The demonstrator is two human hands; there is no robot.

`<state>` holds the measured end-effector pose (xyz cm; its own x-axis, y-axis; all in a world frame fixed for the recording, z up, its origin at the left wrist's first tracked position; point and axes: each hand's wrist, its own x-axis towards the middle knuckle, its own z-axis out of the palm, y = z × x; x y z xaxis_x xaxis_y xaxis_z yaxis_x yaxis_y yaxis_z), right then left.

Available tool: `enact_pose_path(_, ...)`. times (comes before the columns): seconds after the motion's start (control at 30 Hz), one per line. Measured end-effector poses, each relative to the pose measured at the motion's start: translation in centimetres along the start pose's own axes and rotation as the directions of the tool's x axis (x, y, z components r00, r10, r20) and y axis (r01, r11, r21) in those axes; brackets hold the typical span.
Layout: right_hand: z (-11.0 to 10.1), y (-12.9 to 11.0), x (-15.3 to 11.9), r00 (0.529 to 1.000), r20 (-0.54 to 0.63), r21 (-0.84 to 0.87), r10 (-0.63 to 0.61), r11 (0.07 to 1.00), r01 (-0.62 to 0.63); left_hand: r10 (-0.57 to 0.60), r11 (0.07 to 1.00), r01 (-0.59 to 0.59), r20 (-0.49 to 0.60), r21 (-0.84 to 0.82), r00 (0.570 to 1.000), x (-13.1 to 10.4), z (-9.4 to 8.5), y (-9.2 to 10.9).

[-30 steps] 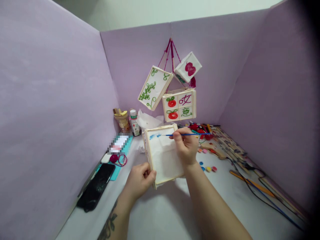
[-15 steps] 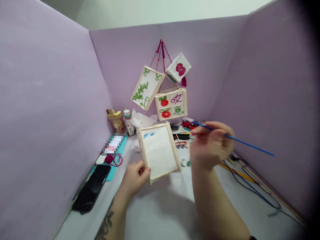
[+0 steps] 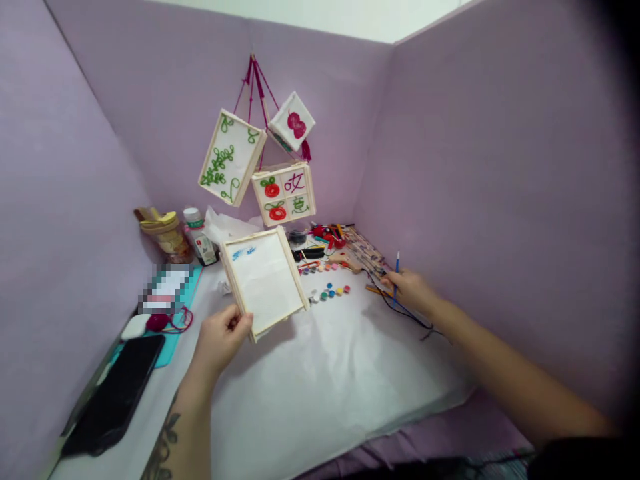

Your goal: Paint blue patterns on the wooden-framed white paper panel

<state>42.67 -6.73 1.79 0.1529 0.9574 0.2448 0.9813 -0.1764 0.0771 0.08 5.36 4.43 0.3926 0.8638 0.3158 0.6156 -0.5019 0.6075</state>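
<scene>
My left hand (image 3: 225, 337) grips the lower left corner of a wood-edged white paper lantern box (image 3: 270, 287), held tilted above the table. Small blue paint marks lie near the panel's top left corner; the rest of that face is white. Over at the right side of the table, my right hand (image 3: 410, 291) is closed around a blue paintbrush (image 3: 397, 267), which points upward. Beneath and beside that hand run a dark cable (image 3: 385, 293) and an orange-yellow strip (image 3: 376, 291). Whether the fingers also touch something there is hidden.
Small paint pots (image 3: 331, 293) sit right of the box. Decorated lanterns (image 3: 283, 193) hang at the back. Pliers (image 3: 309, 254) and wooden sticks (image 3: 367, 250) lie behind. At left are a black phone (image 3: 120, 393), a bottle (image 3: 200, 237) and a cup (image 3: 170, 237). Purple walls (image 3: 475, 167) enclose the table.
My right hand, with the paintbrush, has moved away from the box to the table's right side. The view has turned right. My left hand still holds the box.
</scene>
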Motion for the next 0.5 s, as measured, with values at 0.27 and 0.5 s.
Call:
enact_pose_path(0.27, 2.5, -0.9, -1.3, 0.944, 0.328, -0.078, 0.032, 0.997, -0.007, -0.013, 1.0, 0.013, -0.015, -0.016, 1.0, 0.2, 0.0, -0.4)
enact_pose_path(0.5, 3.4, -1.2, -1.2, 0.932, 0.319, -0.082, 0.174, 0.984, -0.156, -0.031, 0.999, 0.031, 0.006, -0.044, 1.0, 0.0, -0.1, -0.2)
